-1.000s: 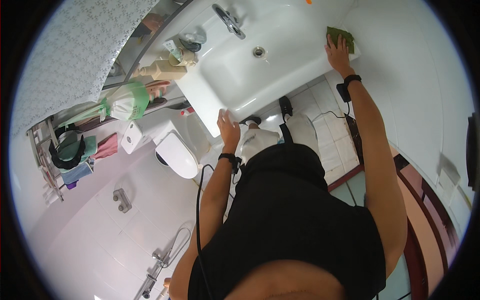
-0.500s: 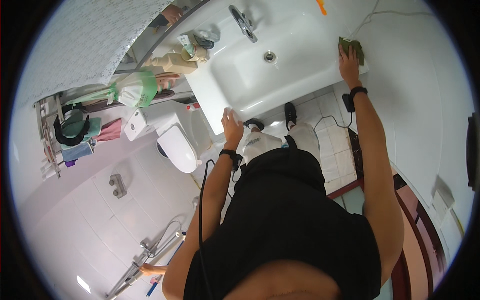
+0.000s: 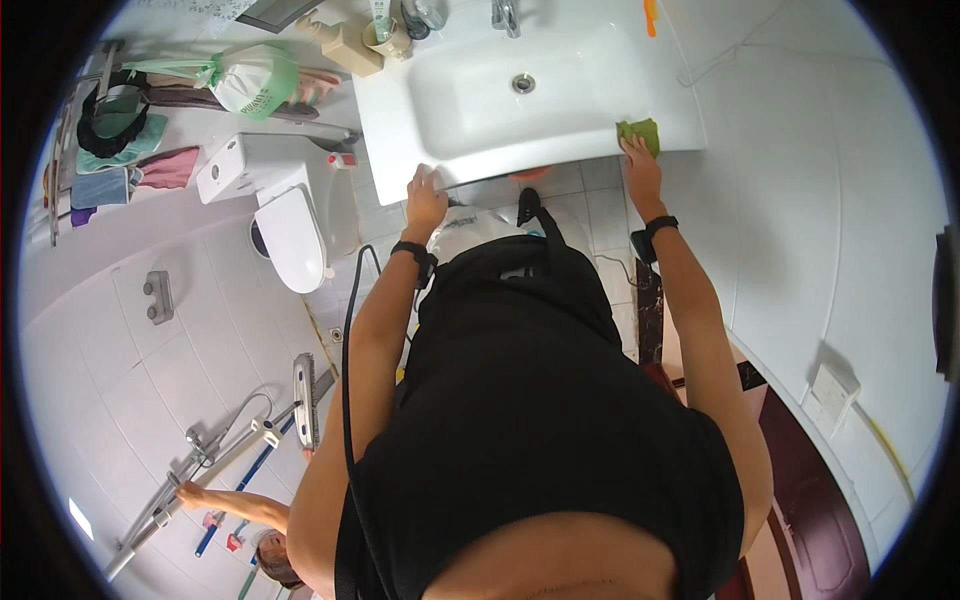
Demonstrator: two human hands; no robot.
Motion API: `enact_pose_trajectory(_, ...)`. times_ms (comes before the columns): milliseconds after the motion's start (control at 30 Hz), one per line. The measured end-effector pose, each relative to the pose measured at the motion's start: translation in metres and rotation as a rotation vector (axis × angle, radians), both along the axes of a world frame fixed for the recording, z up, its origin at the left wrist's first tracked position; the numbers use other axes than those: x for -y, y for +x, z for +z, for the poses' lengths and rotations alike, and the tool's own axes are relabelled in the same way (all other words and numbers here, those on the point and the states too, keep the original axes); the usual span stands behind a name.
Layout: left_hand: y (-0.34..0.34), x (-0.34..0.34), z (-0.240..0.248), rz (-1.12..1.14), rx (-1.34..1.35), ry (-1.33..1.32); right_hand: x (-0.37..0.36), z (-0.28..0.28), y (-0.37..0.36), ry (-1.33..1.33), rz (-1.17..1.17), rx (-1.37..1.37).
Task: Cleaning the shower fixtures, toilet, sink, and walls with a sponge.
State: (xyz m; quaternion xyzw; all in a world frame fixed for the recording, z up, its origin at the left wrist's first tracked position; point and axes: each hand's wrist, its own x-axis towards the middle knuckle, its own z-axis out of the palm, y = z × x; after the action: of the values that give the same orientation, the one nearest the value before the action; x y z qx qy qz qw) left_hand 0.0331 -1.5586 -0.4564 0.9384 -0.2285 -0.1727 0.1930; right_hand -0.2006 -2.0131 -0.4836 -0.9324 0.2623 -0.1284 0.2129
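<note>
A white washbasin (image 3: 560, 140) with a chrome tap (image 3: 506, 18) and a round drain lies in front of me. My right hand (image 3: 642, 180) has its fingers on a folded green cloth (image 3: 640, 134), pressed to the basin's front rim near the right corner. Part of the cloth sticks out beyond the fingertips. My left hand (image 3: 427, 204) is at the front rim near the left corner, fingers bent over the edge; their undersides are hidden. Both wrists wear black bands.
A soap bottle (image 3: 346, 48) and a beige cup (image 3: 386, 40) stand on the basin's left end. Left of it is a white toilet (image 3: 290, 240). An orange object (image 3: 651, 18) lies at the back right. Another person's arm (image 3: 235, 503) reaches toward a rail at lower left.
My right hand and the green cloth have moved left and nearer along the basin's right end to the front rim. The view has shifted; my left hand stays at the front edge.
</note>
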Motion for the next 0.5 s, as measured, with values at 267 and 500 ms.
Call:
enact_pose_trajectory(267, -0.030, -0.026, 0.000, -0.192, -0.015, -0.040, -0.037, 0.013, -0.034, 0.061, 0.111, 0.022)
enact_pose_trajectory(500, -0.049, -0.052, -0.018, -0.235, 0.051, -0.153, -0.137, -0.034, -0.226, 0.355, -0.078, -0.240)
